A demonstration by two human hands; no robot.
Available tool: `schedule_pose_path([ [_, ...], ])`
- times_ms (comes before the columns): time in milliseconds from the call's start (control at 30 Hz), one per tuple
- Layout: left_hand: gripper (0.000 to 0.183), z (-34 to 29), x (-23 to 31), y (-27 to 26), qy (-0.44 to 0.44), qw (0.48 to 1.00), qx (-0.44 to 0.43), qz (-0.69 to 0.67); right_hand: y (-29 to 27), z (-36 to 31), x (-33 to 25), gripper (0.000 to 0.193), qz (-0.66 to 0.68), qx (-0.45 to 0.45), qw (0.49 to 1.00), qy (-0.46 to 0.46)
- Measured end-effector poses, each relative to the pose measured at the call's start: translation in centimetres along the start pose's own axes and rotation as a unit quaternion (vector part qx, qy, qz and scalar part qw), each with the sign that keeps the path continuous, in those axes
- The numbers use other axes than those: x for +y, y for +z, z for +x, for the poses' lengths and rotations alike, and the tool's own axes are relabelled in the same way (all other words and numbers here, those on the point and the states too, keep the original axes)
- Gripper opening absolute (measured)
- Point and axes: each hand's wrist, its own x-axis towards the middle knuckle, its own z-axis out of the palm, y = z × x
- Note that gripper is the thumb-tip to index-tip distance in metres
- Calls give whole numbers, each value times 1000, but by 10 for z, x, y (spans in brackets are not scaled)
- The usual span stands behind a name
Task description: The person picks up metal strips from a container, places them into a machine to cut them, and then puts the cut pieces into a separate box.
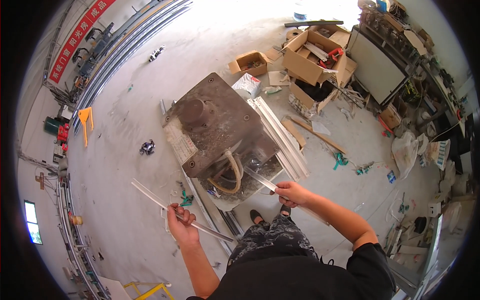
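A long thin white profile strip (150, 195) runs slantwise through my left hand (183, 227), whose fingers are wrapped round it near its middle. My right hand (292, 194) pinches a second pale strip (260, 178). The far end of that strip points into the recess at the front of a brown metal machine (227, 107); whether it touches anything inside I cannot tell. A pale hose (235, 172) loops out of the machine's front, left of the strip. On the machine's top sits a round raised boss (194, 112).
White profiles (280, 137) lie along the machine's right side. Beyond stand cardboard boxes (310, 60) with scrap and red tools. Green clamps (340, 161) and a wooden strip (320, 135) lie on the floor at right. An orange stand (85, 120) is at left.
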Motion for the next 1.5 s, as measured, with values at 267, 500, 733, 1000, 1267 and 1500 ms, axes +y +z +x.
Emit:
schedule_pose_path([
  [267,17,-6,0,5,10,1000,13,-10,5,19,26,20,-6,61,996,-68],
  [500,17,-3,-4,2,1,999,36,-5,42,57,39,19,30,163,976,-143],
  [733,17,29,1,2,0,999,39,-4,36,57,33,21,23,131,985,-111],
  [1000,18,105,24,19,-3,999,-48,6,34,60,41,22,9,143,984,-105],
  [1267,19,152,41,53,-8,995,-103,0,41,50,39,21,24,185,976,-115],
  [1500,21,125,29,76,-28,986,-162,-9,42,64,48,23,-6,219,964,-149],
])
